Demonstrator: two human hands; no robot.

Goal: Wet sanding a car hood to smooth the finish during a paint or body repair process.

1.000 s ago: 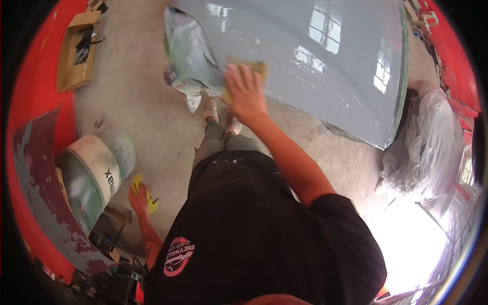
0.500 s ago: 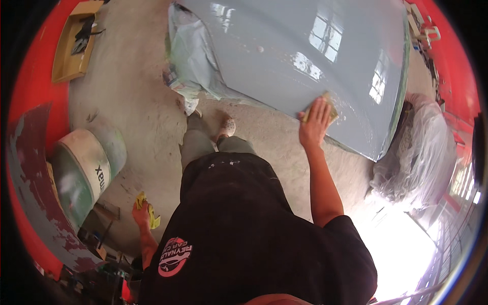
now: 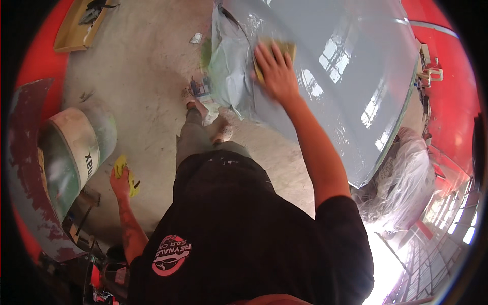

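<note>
My right hand (image 3: 277,73) lies with fingers spread over a flat, squarish tan pad (image 3: 288,48), pressing it to a glossy grey car panel (image 3: 284,112). Whether the pad is sandpaper or sponge I cannot make out. The panel looks wet and mirrors bright windows. Crumpled translucent masking plastic (image 3: 229,66) hangs along the panel's left edge, close to the pad. Down at my left side, away from the panel, my left hand (image 3: 120,184) is closed around a bunched yellow cloth (image 3: 133,184), which droops past the fingers.
Curved loose panels, one green and cream (image 3: 76,147), another grey and maroon (image 3: 25,173), stand at the left. An open cardboard box (image 3: 76,35) lies at the far left. Plastic-wrapped bulk (image 3: 399,178) sits right of the panel. Paper scraps (image 3: 208,109) lie by my feet.
My right hand has slid the tan pad left and farther away across the panel, from its near edge toward the masking plastic. My left hand, still with the cloth, has swung slightly outward and forward.
</note>
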